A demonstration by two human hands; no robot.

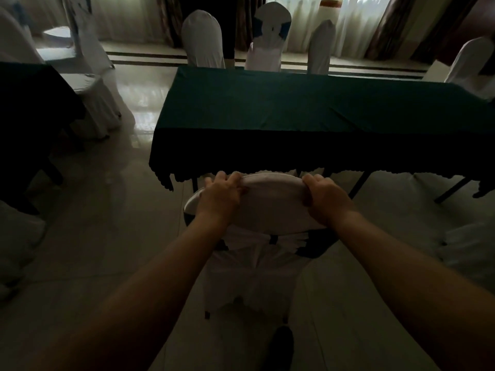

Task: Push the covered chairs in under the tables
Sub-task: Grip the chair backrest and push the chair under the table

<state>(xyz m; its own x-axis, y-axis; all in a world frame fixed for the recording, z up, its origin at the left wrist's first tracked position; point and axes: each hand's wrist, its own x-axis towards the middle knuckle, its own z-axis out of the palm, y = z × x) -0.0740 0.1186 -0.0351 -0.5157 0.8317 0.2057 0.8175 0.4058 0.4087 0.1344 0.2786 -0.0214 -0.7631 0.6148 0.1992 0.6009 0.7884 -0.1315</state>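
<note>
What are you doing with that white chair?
A person stands behind a covered chair and grips the top of its backrest, the left hand on one side and the right hand on the other. The chair faces a long table with a dark green cloth, its backrest top level with the cloth's hanging edge. Three more covered chairs stand along the table's far side.

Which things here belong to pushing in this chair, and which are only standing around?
In the job:
- left hand and right hand, gripping the top of the covered chair
- green-clothed table ahead

Standing around:
- three covered chairs on the far side
- curtains
- second dark table
</note>
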